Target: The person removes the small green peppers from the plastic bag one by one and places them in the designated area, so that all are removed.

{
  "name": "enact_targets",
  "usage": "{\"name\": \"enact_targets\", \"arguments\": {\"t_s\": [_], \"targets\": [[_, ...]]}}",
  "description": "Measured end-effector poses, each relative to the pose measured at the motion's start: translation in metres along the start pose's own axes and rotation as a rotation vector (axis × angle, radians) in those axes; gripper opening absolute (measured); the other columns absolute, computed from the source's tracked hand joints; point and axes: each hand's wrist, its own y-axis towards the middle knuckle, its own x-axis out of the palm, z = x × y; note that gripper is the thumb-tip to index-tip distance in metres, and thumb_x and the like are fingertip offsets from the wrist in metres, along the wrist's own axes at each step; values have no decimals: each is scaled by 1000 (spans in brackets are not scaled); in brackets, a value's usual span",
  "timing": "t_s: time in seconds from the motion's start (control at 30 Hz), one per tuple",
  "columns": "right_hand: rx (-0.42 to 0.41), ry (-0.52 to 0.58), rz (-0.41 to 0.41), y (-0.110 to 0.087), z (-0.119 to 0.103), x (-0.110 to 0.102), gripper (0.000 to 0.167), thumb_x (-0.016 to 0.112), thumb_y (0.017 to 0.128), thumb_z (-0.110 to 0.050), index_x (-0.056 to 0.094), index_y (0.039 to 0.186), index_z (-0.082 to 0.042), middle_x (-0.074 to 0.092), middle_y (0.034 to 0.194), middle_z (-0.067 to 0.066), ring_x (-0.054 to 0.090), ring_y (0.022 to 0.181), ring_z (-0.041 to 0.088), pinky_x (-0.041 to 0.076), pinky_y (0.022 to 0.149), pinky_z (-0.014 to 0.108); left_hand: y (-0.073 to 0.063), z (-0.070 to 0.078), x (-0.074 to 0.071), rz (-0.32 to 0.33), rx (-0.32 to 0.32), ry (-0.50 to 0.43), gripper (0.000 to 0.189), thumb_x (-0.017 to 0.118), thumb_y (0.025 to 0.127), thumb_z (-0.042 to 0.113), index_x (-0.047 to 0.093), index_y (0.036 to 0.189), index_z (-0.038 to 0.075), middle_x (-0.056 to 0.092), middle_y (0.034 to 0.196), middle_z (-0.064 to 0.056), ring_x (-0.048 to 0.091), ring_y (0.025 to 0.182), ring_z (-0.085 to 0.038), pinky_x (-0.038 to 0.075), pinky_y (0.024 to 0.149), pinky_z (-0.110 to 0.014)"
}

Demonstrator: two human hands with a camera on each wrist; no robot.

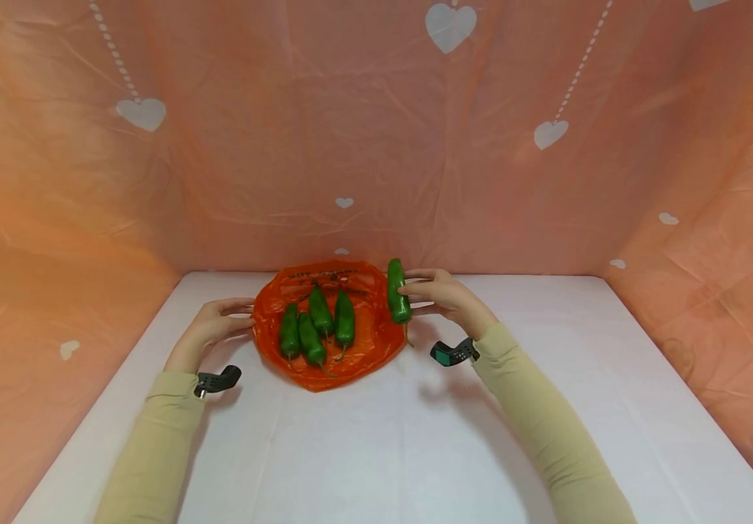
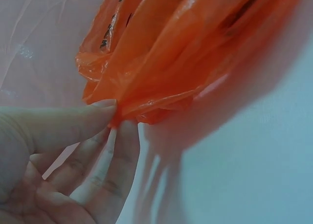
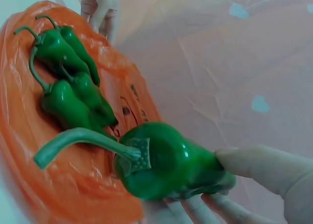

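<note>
An orange plastic bag [image 1: 376, 327] lies spread on the white table, with several green peppers [image 1: 311, 338] on it, stems toward the near side. At the bag's left edge my left hand [image 1: 215, 324] pinches the plastic between thumb and fingers; in the left wrist view the gathered orange bag [image 2: 161, 62] runs out from the fingertips. My right hand [image 1: 445, 295] grips one more green pepper [image 1: 397, 291] at the bag's right edge, its stem pointing down. Up close in the right wrist view, this held pepper [image 3: 151, 160] has the thumb on one side and fingers beneath.
Orange cloth [image 1: 363, 145] printed with white hearts hangs behind and along both sides of the white table [image 1: 324, 451]. A dark camera mount sits on each wrist, the left one [image 1: 219, 380] and the right one [image 1: 453, 353] hanging over the tabletop.
</note>
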Motion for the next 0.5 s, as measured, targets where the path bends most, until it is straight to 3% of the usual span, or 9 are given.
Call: {"name": "enact_targets", "arguments": {"t_s": [0.5], "targets": [[18,25,56,-12,17,-41,53,58,95,-7,37,142,3,59,119,18,56,111,38,46,96,50,-2,-4,-2,0,-5,-30,53,61,93,3,40,139,-9,44,134,-32,65,92,-13,52,89,-36]]}}
